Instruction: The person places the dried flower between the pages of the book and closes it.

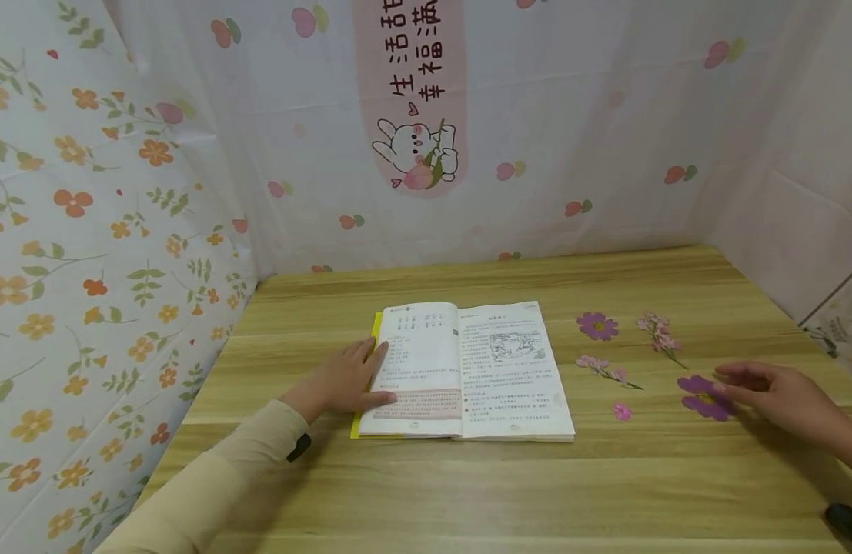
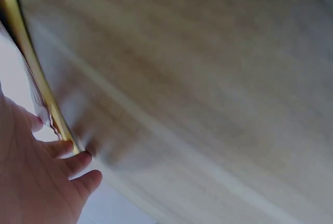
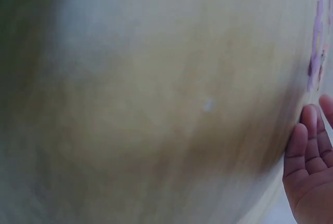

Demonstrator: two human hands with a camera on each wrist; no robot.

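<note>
An open book (image 1: 512, 377) with printed pages and a yellow cover edge lies on the wooden table. My left hand (image 1: 342, 378) rests on its left edge, thumb over the page and fingers spread along the side; the left wrist view shows the fingertips (image 2: 83, 162) against the yellow edge. On the right, my right hand (image 1: 779, 396) reaches low over the table with relaxed fingers, its fingertips right at a large purple flower (image 1: 703, 398) with a yellow centre. In the right wrist view the fingers (image 3: 311, 135) lie close to the tabletop.
Between the book and my right hand lie another purple flower (image 1: 597, 326), two pale pink flower sprigs, one upper (image 1: 657, 332) and one lower (image 1: 604, 368), and a small pink flower (image 1: 621, 412). A patterned cloth (image 1: 536, 138) hangs behind the wooden table (image 1: 426, 492).
</note>
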